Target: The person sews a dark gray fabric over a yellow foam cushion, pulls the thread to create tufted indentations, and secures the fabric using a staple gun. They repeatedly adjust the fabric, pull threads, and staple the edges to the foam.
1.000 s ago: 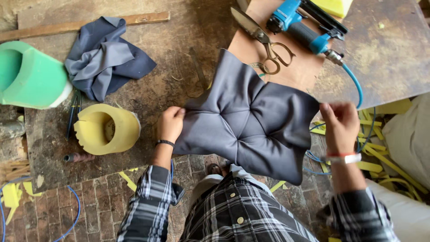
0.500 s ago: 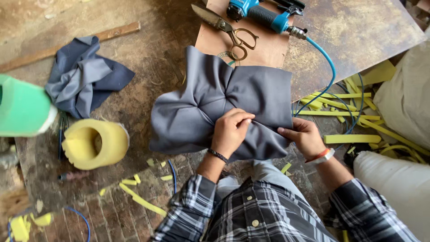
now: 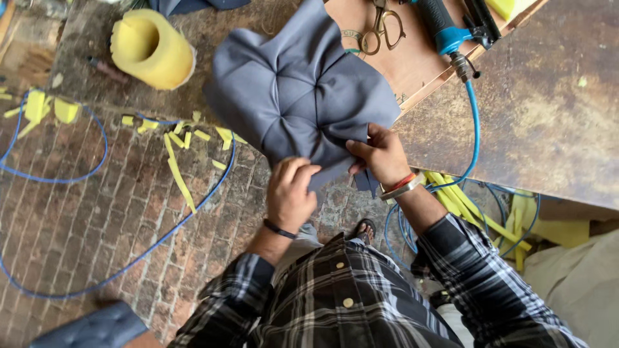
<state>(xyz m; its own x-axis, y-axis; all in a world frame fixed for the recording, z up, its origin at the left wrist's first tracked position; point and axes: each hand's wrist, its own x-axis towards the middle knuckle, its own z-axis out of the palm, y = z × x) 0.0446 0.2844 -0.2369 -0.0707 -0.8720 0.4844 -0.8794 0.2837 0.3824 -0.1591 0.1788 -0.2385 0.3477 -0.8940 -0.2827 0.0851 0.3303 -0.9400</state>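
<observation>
Grip check: left hand (image 3: 291, 191) and right hand (image 3: 380, 153) both pinched shut on the near edge of the grey tufted cover (image 3: 302, 96), so the rest drapes over the tabletop (image 3: 548, 109) edge and the pleats pull taut. Cover is grey fabric, folds meeting at a centre tuft, diamond pattern, partly overhanging the brick floor (image 3: 97, 219). Scissors (image 3: 379, 29) and blue air stapler (image 3: 445, 26) sit beyond it.
</observation>
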